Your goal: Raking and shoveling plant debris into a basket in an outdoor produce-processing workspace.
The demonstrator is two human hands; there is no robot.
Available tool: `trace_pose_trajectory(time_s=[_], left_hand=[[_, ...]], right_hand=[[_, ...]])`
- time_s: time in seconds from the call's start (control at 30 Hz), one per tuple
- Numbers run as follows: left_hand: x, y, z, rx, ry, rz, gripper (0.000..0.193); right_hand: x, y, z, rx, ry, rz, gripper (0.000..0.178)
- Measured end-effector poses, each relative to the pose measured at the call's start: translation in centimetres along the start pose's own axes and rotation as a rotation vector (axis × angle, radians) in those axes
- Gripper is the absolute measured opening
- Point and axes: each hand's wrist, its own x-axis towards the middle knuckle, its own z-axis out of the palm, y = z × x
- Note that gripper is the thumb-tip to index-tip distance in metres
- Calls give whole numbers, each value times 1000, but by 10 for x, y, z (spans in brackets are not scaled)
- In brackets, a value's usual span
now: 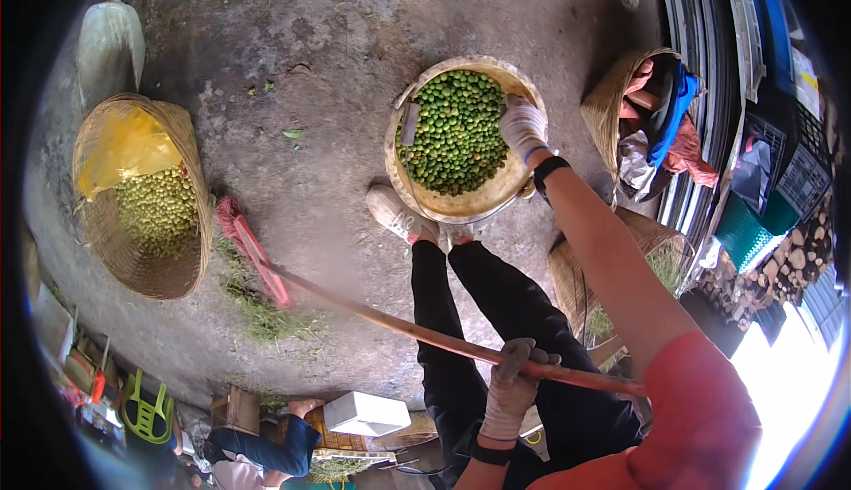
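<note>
My left hand (511, 390), in a white knitted glove, is closed around the long wooden handle of a broom (372, 315). The handle slants across my legs, and its red head with reddish bristles rests on the ground at the left. My right arm reaches forward to a round, pale bucket (396, 164) by my feet. Small round green fruits (454, 127) fill much of it. My gloved right hand (525, 127) is curled over the bucket's right rim beside the fruits; its fingertips are partly hidden. A thin wire handle lies along the bucket's near side.
On the left stands a woven basket (197, 215) with paler green fruits and a yellow plastic sheet. Another basket (605, 109) at the right holds cloths and bags. Grass clippings (257, 308) lie near the broom head. Another person (266, 450) is at the lower left, near a white box (366, 414).
</note>
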Motion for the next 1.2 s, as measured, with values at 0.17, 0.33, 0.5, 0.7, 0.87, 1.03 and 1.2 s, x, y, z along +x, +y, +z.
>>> trace_pose_trajectory(time_s=[0.17,0.33,0.5,0.7,0.87,1.03,1.2], left_hand=[[9,-22,16,-81,-11,-41,12],[8,-12,-8,-75,19,45,15],[13,-15,-7,-63,24,40,13],[13,-21,-13,-60,27,51,10],[9,-24,18,-50,175,269,15],[9,-10,31,-133,485,467,22],[-12,-46,78,-79,451,607,24]], right_hand=[[-8,55,-22,633,62,61,4],[-39,-4,-52,1045,-467,686,14],[-45,-1,-39,1696,-454,792,11],[-78,-18,-100,906,-408,447,8],[-198,76,-159,344,-758,-251,19],[-258,76,-287,241,-1104,-32,39],[-280,22,-465,325,-1452,-143,56]])
